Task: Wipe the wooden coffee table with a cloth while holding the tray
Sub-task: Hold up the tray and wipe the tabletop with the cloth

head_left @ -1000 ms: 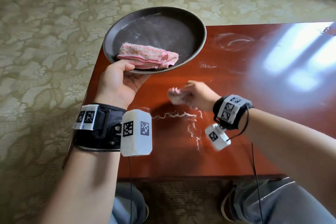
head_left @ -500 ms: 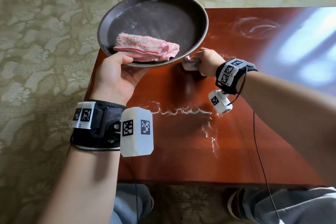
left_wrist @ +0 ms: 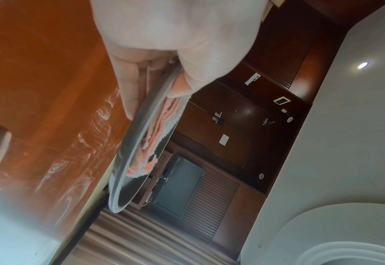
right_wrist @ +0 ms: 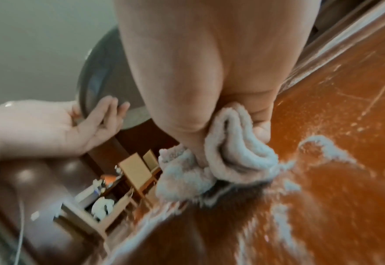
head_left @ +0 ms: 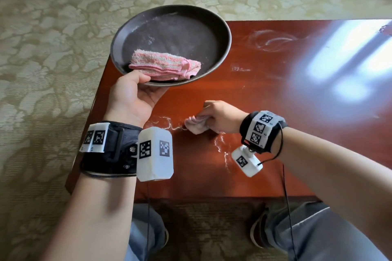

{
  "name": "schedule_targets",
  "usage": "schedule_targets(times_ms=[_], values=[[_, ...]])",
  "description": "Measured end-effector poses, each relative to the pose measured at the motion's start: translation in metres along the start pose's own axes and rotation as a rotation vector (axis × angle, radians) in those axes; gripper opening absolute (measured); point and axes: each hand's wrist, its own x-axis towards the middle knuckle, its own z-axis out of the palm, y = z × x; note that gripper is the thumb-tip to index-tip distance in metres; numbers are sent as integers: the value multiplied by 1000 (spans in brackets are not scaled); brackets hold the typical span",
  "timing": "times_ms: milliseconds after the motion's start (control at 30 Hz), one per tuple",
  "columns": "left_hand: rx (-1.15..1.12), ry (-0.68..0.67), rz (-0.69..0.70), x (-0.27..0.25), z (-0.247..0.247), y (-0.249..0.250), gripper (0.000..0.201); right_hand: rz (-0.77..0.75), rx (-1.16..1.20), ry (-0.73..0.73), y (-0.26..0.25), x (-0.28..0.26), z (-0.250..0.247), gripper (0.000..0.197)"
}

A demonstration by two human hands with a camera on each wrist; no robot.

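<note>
My left hand [head_left: 135, 91] grips the near rim of a dark round tray [head_left: 169, 34], thumb on top and fingers [right_wrist: 110, 114] underneath, holding it above the table's left corner. A folded pink towel [head_left: 165, 65] lies in the tray [left_wrist: 128, 161]. My right hand [head_left: 220, 115] clutches a bunched white cloth [head_left: 196, 125] and presses it on the reddish wooden coffee table [head_left: 275, 95], in a trail of white powder [head_left: 169, 125]. In the right wrist view the cloth [right_wrist: 232, 157] sits in the powder [right_wrist: 323, 148].
Powder streaks [head_left: 222, 150] run toward the front edge, and faint swirl marks [head_left: 269, 40] lie at the back. Patterned beige carpet [head_left: 53, 38] surrounds the table. My knees and shoes [head_left: 261, 231] are just below the front edge. Bright glare covers the table's right side.
My right hand has drawn the cloth back from beside the tray's rim toward me, onto the powder line. The tray stays held in the left hand.
</note>
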Motion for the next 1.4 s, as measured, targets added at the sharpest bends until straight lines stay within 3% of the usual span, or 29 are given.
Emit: schedule_targets(times_ms=[167, 300, 433, 600, 700, 833, 1000, 1167, 1400], values=[[-11, 24, -12, -11, 10, -14, 30, 293, 232, 253, 32, -17, -55, 18], [-23, 63, -13, -18, 20, -28, 31, 518, 347, 361, 83, -25, -84, 18], [-46, 106, -9, -23, 25, -39, 32, 668, 277, 377, 113, -26, -89, 18], [-66, 110, 27, -33, 19, -47, 36, 726, 48, 246, 135, -27, -82, 28], [-56, 107, 63, -44, 11, -46, 34, 708, -111, 117, 130, -24, -76, 25], [-30, 114, 56, -53, 5, -38, 36, 599, -123, 161, 101, -27, -59, 22], [-31, 118, 55, -68, 10, -29, 43, 479, -122, 113, 65, -35, -22, 37], [-39, 92, 63, -88, 18, -23, 45, 375, -191, 111, 27, -51, 8, 23], [-45, 68, 74, -108, 21, -19, 39, 195, -105, 58, 0, -54, 51, 27]])
